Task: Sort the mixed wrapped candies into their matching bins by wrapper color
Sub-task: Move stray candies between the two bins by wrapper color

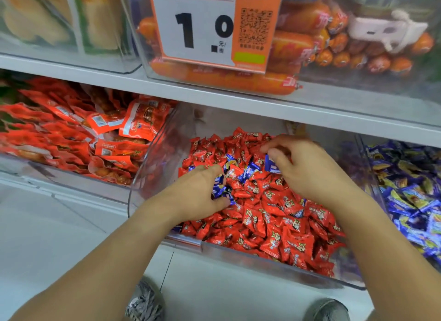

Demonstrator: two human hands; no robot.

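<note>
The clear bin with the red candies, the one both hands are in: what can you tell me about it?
The clear bin looks like see-through plastic, with a rounded left wall and an open top. It sits on the lower shelf, between a bin of orange packets and one of blue candies. Red candies fill it, with blue candies mixed in. The left hand and right hand each grip blue ones.

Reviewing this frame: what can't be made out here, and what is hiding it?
1. How many blue-wrapped candies the left hand holds: its curled fingers cover them.
2. Red-wrapped candies beneath both hands and forearms: hidden in the head view.
3. The clear plastic bin of blue-and-yellow candies: cut off by the right edge.
4. Small print on the white and orange price tag: blurred, top cropped.
5. Candy wrapper lettering: too small.
</note>
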